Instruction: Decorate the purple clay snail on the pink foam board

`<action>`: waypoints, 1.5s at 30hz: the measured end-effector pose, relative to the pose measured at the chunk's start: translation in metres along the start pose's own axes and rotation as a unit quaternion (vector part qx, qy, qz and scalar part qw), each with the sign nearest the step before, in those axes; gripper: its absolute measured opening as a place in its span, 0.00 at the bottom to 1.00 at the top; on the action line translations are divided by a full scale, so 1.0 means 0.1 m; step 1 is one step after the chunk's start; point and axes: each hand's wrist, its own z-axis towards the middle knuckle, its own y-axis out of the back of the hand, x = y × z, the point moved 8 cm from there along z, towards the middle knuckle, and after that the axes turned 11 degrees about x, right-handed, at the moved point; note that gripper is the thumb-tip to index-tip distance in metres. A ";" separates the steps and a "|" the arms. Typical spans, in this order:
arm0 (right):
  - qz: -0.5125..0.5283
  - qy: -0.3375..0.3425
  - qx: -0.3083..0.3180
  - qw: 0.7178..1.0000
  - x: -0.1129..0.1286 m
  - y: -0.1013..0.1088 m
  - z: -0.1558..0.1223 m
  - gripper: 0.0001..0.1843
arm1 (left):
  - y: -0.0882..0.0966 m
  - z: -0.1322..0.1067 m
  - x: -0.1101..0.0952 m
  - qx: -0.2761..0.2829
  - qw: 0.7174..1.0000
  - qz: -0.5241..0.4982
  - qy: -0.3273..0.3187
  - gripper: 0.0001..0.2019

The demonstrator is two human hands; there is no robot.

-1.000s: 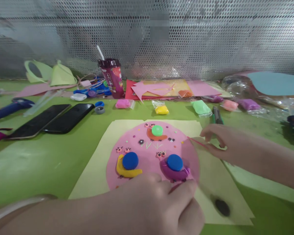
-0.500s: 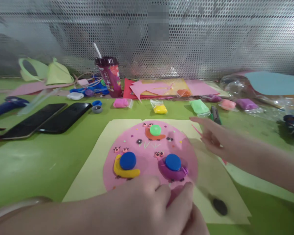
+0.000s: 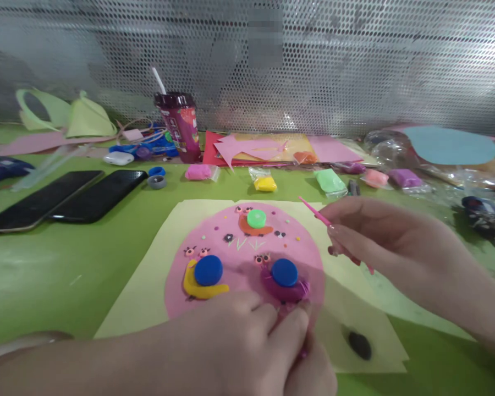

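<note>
In the head view my right hand [image 3: 391,236] pinches a thin pink pointed stick tool [image 3: 315,211], its tip toward upper left, above the paper's right side. My left hand [image 3: 264,352] is closed low over the front of a pink disc [image 3: 239,261]; a speck of purple shows by its fingers, but what they grip is mostly hidden. On the disc are a yellow clay snail [image 3: 190,286] and a purple clay snail [image 3: 272,287] with blue cap shells, plus an orange clay snail [image 3: 266,229] with a green cap. Pale yellow paper [image 3: 148,280] lies beneath. A black lump [image 3: 360,345] rests on it.
Bags of pink [image 3: 198,172], yellow [image 3: 265,183] and green clay [image 3: 329,180] lie behind the paper. Two black phones [image 3: 101,195] lie left. A drink cup with a straw [image 3: 181,129] stands before the perforated metal panel [image 3: 334,66]. Keys or a similar dark bundle [image 3: 484,215] lie right.
My right hand has turned and lifted, and the pink tool now shows clearly in its pinch. The view has shifted slightly; my left hand stays over the disc's front edge.
</note>
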 end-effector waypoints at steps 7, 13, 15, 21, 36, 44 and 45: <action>0.017 0.055 0.013 0.998 0.09 0.00 -0.04 0.08 | 0.01 0.00 0.00 -0.014 1.000 -0.003 0.013 0.16; 0.034 0.129 0.046 0.990 0.19 -0.12 -0.06 0.03 | 0.02 0.01 0.00 -0.028 1.000 0.012 -0.005 0.15; 0.000 0.147 0.057 0.987 0.19 -0.17 -0.07 0.03 | 0.03 0.01 0.01 -0.031 0.999 0.014 -0.007 0.16; -0.061 0.177 0.071 0.980 0.18 -0.21 -0.09 0.04 | 0.05 0.02 0.00 -0.029 0.999 0.013 -0.010 0.17; -0.084 0.194 0.103 0.972 0.22 -0.28 -0.09 0.03 | 0.02 0.02 0.01 -0.010 1.000 0.010 -0.009 0.17; -0.082 0.194 0.101 0.972 0.21 -0.29 -0.06 0.03 | 0.02 0.02 0.01 -0.017 1.000 0.009 -0.023 0.16; -0.084 0.193 0.100 0.973 0.21 -0.29 -0.07 0.03 | 0.03 0.02 0.01 -0.020 1.000 0.009 -0.021 0.16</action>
